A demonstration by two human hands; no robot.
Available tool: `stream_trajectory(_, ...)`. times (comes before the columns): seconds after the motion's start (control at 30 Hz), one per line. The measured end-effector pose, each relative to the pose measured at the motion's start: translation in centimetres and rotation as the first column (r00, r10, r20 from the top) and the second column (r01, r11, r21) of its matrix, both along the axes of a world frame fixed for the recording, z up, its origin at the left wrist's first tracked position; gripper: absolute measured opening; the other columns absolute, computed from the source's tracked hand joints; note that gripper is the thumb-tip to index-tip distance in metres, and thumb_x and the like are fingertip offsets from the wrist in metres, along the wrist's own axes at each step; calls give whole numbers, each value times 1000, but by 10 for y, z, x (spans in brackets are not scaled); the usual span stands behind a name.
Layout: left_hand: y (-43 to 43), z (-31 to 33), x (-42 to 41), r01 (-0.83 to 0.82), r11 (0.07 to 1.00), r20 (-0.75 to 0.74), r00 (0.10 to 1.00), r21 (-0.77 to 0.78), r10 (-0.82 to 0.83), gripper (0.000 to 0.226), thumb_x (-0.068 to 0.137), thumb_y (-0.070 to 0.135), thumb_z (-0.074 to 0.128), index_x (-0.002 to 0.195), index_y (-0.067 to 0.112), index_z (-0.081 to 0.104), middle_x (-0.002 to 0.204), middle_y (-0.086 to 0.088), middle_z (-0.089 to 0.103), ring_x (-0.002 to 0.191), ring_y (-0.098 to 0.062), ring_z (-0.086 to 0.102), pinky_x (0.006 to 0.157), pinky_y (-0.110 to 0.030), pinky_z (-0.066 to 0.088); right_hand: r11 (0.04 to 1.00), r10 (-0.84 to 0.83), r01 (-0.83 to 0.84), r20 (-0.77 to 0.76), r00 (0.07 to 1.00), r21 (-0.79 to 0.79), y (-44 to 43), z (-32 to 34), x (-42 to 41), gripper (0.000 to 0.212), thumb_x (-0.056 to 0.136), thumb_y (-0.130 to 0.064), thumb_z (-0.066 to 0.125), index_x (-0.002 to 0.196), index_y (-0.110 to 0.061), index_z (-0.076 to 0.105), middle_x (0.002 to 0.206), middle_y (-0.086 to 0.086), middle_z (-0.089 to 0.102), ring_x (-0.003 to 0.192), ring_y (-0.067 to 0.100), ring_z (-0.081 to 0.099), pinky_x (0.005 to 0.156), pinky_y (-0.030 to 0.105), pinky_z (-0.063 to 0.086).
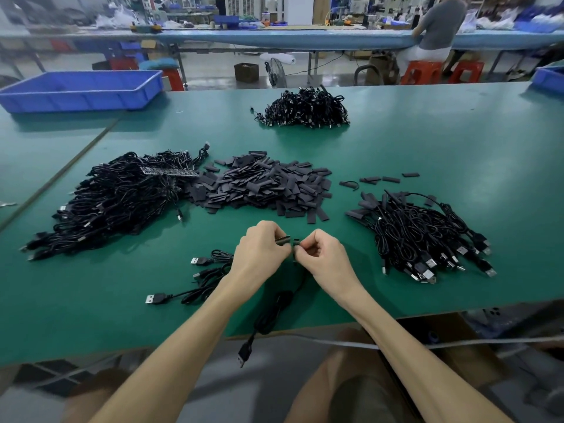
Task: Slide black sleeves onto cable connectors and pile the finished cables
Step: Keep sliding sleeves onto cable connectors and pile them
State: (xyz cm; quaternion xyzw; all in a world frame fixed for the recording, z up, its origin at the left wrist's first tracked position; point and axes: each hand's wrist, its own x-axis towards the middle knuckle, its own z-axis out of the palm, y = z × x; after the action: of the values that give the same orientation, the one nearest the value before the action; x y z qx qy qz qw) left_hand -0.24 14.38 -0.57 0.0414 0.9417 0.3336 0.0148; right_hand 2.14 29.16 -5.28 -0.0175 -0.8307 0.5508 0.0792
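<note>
My left hand [262, 251] pinches a short black sleeve [283, 240] above the green table [457, 154]. My right hand [320, 253] pinches the connector end of a black cable [276, 306], right beside the sleeve. That cable hangs down over the table's front edge, its USB plug [244, 354] dangling. A heap of loose black sleeves [259, 184] lies just beyond my hands. A large pile of black cables [116, 199] lies at the left. Another cable pile [424, 236], with sleeves on, lies at the right.
A third cable pile [305, 109] sits at the far middle. Three loose cables [198, 279] lie under my left forearm. Blue trays stand at the far left [82, 90] and far right [549, 79]. A person [439, 25] sits at a bench beyond.
</note>
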Motion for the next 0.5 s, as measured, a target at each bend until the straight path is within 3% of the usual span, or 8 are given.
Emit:
stream_trajectory(0.13,-14,3,-8,39,996,-50,998,-76,-43,10,89,24,73,98,21,69,95,3,69,87,-22,66,81,-38,55,997,-24,24,8,1000,-68,0,3,2,12,97,-24,68,90,-17,62,78,-4,65,68,7,56,69,31,50)
stream_trajectory(0.3,-60,4,-29,-59,974,-181,983,-221,18,12,93,20,73,100,12,67,99,-5,61,89,-28,61,80,-42,52,949,-16,16,2,1000,-313,0,6,0,11,109,-18,50,108,-9,56,93,1,79,84,12,75,71,26,58)
stream_trajectory(0.43,-79,-4,-35,-222,827,-370,929,-516,19,22,90,2,67,110,5,58,114,-15,53,106,-35,50,94,-45,39,886,-119,111,11,993,-450,3,4,-2,9,110,-15,46,110,-10,53,78,3,76,68,12,68,61,22,54)
stream_trajectory(0.5,-72,-8,-35,-241,806,-437,899,-541,-25,42,79,-13,61,116,5,57,120,-16,49,111,-35,45,99,-45,33,887,-169,160,19,986,-434,3,2,-3,11,109,-17,48,108,-14,58,72,-4,69,64,6,61,59,18,49)
